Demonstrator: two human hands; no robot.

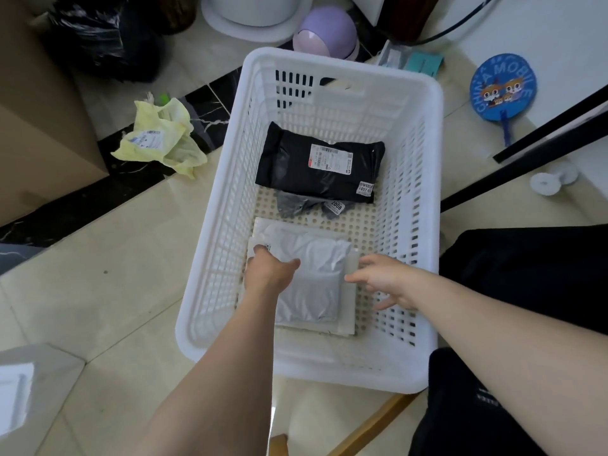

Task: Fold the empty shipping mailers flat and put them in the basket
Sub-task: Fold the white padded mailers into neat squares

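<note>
Basket point(329, 60): one, white rigid plastic, rectangular with rounded corners, slotted walls and a floor pierced with round holes; it stands on glossy cream tiles point(115, 291).
Black mailer point(316, 172): one, smooth film, folded to a rectangle with a white label, at the far end of the basket.
Grey mailer point(296, 204): one, crinkled, partly under the black one.
Pale mailer point(316, 284): one, wrinkled silvery-white film, folded flat, at the near end on flat white mailers point(349, 311), at least two layers.
Yellow mailer point(161, 139): one, crumpled, on the floor left of the basket.
Left hand point(269, 268): on the pale mailer's left edge, thumb stretched across; pressing or pinching, cannot tell.
Right hand point(378, 278): fingers spread and holding nothing, just beside its right edge.
Fan point(501, 88): one, round, blue.
</note>
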